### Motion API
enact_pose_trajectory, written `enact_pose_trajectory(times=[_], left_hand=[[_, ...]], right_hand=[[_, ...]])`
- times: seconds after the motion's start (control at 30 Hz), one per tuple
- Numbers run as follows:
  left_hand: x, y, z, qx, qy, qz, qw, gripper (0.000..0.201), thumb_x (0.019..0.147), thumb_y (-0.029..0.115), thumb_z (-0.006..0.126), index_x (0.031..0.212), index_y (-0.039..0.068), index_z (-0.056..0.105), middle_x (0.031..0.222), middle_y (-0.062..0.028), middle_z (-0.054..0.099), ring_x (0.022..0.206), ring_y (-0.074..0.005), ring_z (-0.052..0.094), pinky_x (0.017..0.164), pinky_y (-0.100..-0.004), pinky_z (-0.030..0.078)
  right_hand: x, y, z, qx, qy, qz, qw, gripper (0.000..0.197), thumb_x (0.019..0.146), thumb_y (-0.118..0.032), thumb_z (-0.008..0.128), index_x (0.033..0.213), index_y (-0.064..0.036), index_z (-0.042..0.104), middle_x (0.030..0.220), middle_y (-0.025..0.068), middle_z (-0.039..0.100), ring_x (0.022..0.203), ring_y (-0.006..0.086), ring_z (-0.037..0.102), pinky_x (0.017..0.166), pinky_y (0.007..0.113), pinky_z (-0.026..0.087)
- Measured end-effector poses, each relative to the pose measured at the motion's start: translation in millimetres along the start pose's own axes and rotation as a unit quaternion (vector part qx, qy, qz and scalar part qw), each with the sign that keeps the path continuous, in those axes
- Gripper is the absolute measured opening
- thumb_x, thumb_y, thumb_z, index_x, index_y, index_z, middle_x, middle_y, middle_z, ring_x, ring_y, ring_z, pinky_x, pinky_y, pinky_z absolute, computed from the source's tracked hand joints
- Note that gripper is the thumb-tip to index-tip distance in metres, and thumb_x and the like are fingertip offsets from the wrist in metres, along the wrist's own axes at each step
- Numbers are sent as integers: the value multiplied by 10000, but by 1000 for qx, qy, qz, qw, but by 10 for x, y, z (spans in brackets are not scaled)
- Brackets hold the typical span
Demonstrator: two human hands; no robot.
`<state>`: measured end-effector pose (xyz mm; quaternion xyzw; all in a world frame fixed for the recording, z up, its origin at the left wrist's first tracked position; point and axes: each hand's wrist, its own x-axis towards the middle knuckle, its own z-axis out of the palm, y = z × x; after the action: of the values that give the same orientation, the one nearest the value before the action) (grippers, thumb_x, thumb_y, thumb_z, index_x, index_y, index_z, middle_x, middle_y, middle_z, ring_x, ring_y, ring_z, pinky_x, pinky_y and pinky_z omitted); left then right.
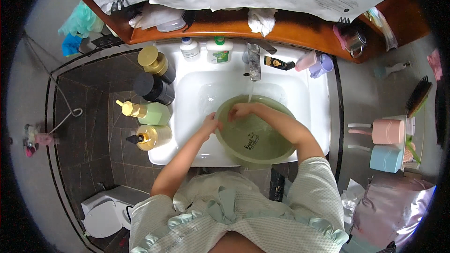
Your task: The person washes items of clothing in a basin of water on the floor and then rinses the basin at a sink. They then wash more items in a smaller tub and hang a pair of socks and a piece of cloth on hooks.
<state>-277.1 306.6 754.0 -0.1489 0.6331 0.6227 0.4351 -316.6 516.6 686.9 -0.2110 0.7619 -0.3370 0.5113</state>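
A green plastic basin (281, 147) with a dark print on its bottom sits tilted in the white sink (194, 84), over its front edge. My left hand (209, 126) is closed around the basin's left rim, with fingertips over the inner side. Inside the basin, near that same rim, my right hand (240, 111) is bent downward with fingers curled together. What they hold, if anything, is hidden. A thin stream of water runs from the metal faucet (253, 63) into the basin, just behind my right wrist.
Several pump bottles, among them a green one (154, 113), line the sink's left side. A white soap bottle (219, 50) and a purple cup (321, 66) stand behind. Above hangs a wooden shelf (225, 24). Pink (388, 131) and blue (386, 158) holders are at right, a toilet (105, 218) at lower left.
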Motion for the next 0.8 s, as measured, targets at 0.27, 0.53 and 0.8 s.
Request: enact_pose_trajectory(times=[0.27, 0.53, 0.8], left_hand=[[-243, 276, -329, 30, 43, 72, 996, 337, 546, -45, 516, 881, -9, 508, 708, -97, 550, 633, -178, 521, 540, -276, 409], [-225, 437, -489, 111, 81, 141, 981, 302, 559, -28, 501, 857, -8, 542, 654, -85, 569, 603, -182, 544, 568, -289, 418], [-448, 874, -221, 283, 169, 193, 924, 370, 553, 29, 538, 921, 62, 554, 705, -107, 613, 650, -249, 594, 611, -329, 444]], right_hand=[[-415, 440, -382, 285, 18, 190, 939, 324, 784, -280, 555, 1031, -74, 593, 754, 63, 593, 709, 169, 541, 623, 349, 442], [48, -10, -464, 216, 99, 90, 967, 331, 806, -292, 519, 1035, -59, 577, 863, 65, 586, 742, 194, 535, 675, 338, 442], [-507, 343, 302, -397, 108, 64, 909, 378, 848, -266, 414, 1154, -66, 507, 1250, 93, 427, 1147, 273, 386, 946, 411, 318]])
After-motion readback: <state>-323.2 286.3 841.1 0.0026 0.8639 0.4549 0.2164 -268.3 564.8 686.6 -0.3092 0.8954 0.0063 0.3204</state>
